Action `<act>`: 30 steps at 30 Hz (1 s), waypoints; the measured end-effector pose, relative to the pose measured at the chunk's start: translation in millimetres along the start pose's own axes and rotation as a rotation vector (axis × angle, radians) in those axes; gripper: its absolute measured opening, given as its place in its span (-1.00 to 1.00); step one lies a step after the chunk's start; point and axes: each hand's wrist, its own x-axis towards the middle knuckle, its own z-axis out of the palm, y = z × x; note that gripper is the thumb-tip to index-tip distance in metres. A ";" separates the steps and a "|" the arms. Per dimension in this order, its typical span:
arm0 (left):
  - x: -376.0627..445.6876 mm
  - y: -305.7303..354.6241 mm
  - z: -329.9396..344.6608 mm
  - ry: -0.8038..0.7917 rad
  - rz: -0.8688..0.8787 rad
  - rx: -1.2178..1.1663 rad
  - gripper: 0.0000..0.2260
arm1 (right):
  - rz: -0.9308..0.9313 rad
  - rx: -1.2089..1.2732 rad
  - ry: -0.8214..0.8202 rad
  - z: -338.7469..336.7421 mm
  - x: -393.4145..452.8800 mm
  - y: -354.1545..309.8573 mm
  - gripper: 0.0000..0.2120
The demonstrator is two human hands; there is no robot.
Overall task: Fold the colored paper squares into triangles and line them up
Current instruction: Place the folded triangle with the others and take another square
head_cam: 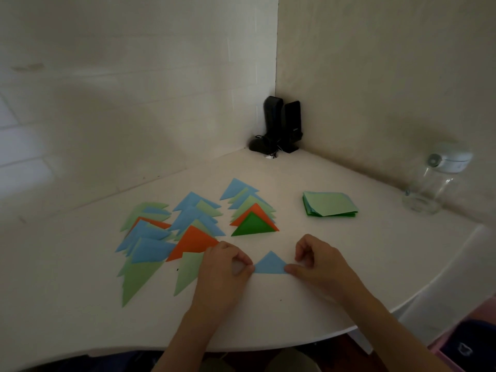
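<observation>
- White corner bench (pixel 308 183): three rows of folded triangles (pixel 193 224) done.
- Left hand (pixel 222 267) and right hand (pixel 319 261) fingers pinch the blue triangle (pixel 269 264) corners.
- Unfolded stack (pixel 330 204) remains.

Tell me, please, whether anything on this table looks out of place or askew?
Nothing is spilled or damaged. The folded triangles overlap loosely in three uneven rows, and a clear bottle stands near the table's right edge.
</observation>
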 end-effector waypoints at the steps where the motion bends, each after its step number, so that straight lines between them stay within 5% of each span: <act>1: -0.4 -0.7 -1.2 0.001 0.007 -0.020 -0.86 | 0.003 -0.004 0.002 0.6 -0.6 0.0 -0.72; 10: -20.6 28.7 18.5 0.147 0.095 0.145 -0.84 | -0.027 -0.083 0.022 8.2 -2.0 3.4 -0.70; 15: -11.8 44.2 19.7 -0.027 -0.068 0.169 -0.66 | -0.050 -0.082 0.036 9.0 -3.1 3.0 -0.68; 22: -2.2 34.5 15.2 -0.037 0.027 0.015 -0.82 | -0.063 0.021 0.088 4.2 -4.7 4.2 -0.75; 27: 16.7 19.7 7.1 0.104 -0.001 0.024 -0.89 | -0.091 -0.073 0.456 -25.5 20.4 18.8 -0.86; 30: 29.0 10.7 6.7 0.135 -0.021 0.031 -0.86 | -0.058 -0.199 0.530 -42.2 42.7 36.5 -0.82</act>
